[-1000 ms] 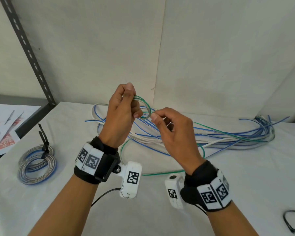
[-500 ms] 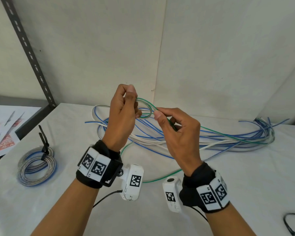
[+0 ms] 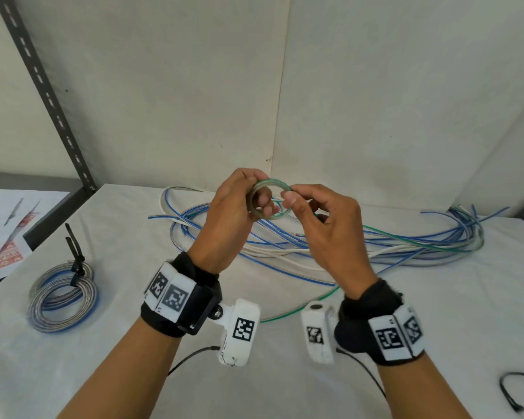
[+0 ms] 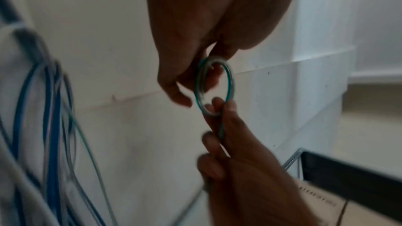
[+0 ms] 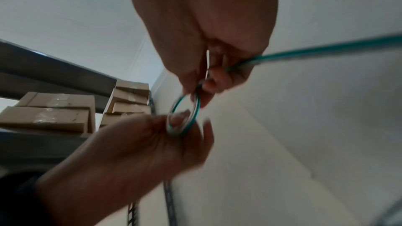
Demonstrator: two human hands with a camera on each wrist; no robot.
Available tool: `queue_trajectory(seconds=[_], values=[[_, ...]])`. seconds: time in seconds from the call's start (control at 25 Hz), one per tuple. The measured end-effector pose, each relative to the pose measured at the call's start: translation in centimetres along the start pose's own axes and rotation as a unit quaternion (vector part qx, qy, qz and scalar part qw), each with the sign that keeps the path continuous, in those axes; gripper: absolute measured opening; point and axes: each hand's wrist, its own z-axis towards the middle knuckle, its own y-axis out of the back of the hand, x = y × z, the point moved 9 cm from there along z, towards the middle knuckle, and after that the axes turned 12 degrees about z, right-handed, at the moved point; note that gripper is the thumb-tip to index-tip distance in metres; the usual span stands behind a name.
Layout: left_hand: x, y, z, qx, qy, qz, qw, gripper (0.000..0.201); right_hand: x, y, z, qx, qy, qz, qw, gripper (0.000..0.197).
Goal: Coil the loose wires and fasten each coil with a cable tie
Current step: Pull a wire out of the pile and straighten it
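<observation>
A small coil of green wire [image 3: 269,202] is held up in front of me above the table. My left hand [image 3: 256,195] grips its left side, thumb and fingers curled round the turns. My right hand [image 3: 291,197] pinches the wire at the coil's right rim. The green wire's loose length [image 3: 406,239] trails right into the pile of loose blue and white wires [image 3: 285,252]. In the left wrist view the coil [image 4: 214,88] hangs between both hands. The right wrist view shows the wire [image 5: 326,49] leaving my right hand [image 5: 202,90].
A finished grey-and-blue coil [image 3: 61,300] with a black cable tie [image 3: 74,255] lies at the table's left. A black cord [image 3: 511,394] lies near the front right edge. Printed sheets [image 3: 3,237] and a slotted steel upright [image 3: 43,86] stand to the left.
The right hand has swung up and round the coil, laying more green wire on it. Both hands have closed together, and the coil looks thicker than before.
</observation>
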Motion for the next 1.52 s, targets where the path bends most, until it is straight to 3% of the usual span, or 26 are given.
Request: queue_trajectory(seconds=[0.04, 0.12, 0.24, 0.4, 0.56, 0.68, 0.8, 0.96, 1.16, 1.36, 1.52], values=[[0.0, -0.1, 0.1, 0.026, -0.018, 0.102, 0.994, 0.031, -0.1, 0.3, 0.3, 0.044, -0.003, -0.032, 0.999, 0.009], [0.4, -0.8, -0.3, 0.092, -0.036, 0.272, 0.957, 0.038, -0.3, 0.5, 0.4, 0.123, -0.005, -0.098, 0.988, 0.009], [2.3, -1.8, -1.1, 0.153, 0.011, 0.330, 0.932, 0.047, -0.6, -0.3, -0.2, 0.180, -0.003, -0.161, 0.970, 0.017], [1.6, -1.1, -0.9, 0.104, 0.023, 0.278, 0.955, 0.041, -0.4, -0.2, 0.1, 0.143, -0.003, -0.124, 0.982, 0.012], [-0.1, 1.3, 0.1, 0.003, 0.041, 0.059, 0.997, 0.041, 1.1, 1.9, 0.8, 0.063, 0.034, -0.057, 0.996, 0.010], [-0.8, 1.6, 0.2, -0.025, 0.046, -0.081, 0.995, 0.042, 1.5, 1.1, 0.4, 0.018, 0.029, 0.011, 0.999, 0.007], [-1.0, 1.3, 0.1, -0.024, 0.043, -0.156, 0.987, 0.042, 1.0, -0.8, -0.3, 0.009, -0.008, 0.087, 0.996, 0.012], [-0.7, 1.1, 0.1, -0.022, 0.053, -0.200, 0.978, 0.041, -0.5, -1.9, -1.0, -0.033, -0.064, 0.176, 0.982, 0.019], [0.0, 0.2, -0.2, -0.029, 0.059, -0.202, 0.977, 0.041, -2.4, -2.5, -2.1, -0.120, -0.145, 0.289, 0.939, 0.022], [0.5, 0.6, -0.2, -0.068, 0.059, -0.224, 0.970, 0.039, -1.1, -3.1, -2.5, -0.091, -0.087, 0.213, 0.969, 0.016], [0.8, -0.2, -0.3, -0.042, 0.065, -0.213, 0.974, 0.039, -1.2, -2.3, -1.9, -0.089, -0.069, 0.162, 0.980, 0.015]])
